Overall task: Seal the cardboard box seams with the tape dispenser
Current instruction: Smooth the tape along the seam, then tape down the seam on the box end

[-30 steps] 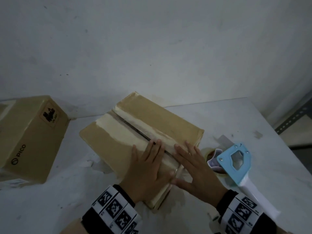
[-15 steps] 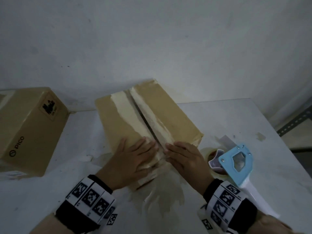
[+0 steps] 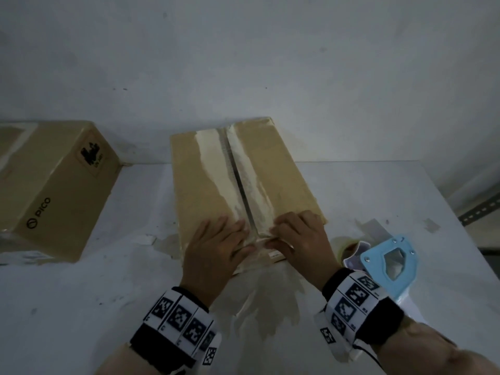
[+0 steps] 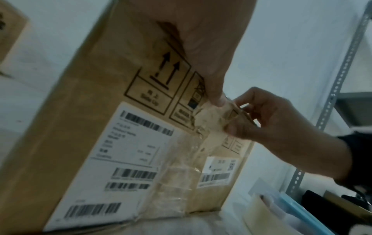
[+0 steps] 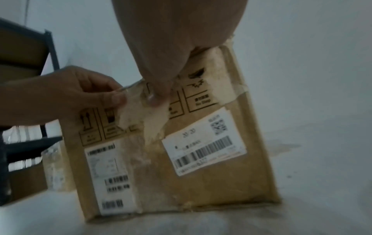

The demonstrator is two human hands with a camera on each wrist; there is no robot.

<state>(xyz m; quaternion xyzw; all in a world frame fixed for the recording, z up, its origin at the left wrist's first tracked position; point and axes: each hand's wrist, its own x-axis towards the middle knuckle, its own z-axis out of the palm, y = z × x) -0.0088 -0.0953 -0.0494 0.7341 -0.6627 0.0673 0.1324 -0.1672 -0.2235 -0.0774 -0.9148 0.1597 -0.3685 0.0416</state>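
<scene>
A brown cardboard box (image 3: 270,171) lies on the white table (image 3: 81,293), its open centre seam (image 3: 238,180) running straight away from me between strips of torn paper. My left hand (image 3: 219,239) and right hand (image 3: 297,234) hold its near top edge on either side of the seam, fingers on top. In the wrist views both thumbs press on old clear tape on the labelled front face (image 4: 141,143). The blue tape dispenser (image 3: 370,263) lies on the table just right of my right wrist, untouched.
A second closed cardboard box (image 3: 54,190) marked PICO sits at the left against the white wall. A grey metal shelf upright (image 3: 481,212) stands past the table's right edge. Stains and tape scraps mark the table near the box.
The box has turned clockwise, so its seam now points straight away from me. Both hands slid back from flat on the top to its near edge.
</scene>
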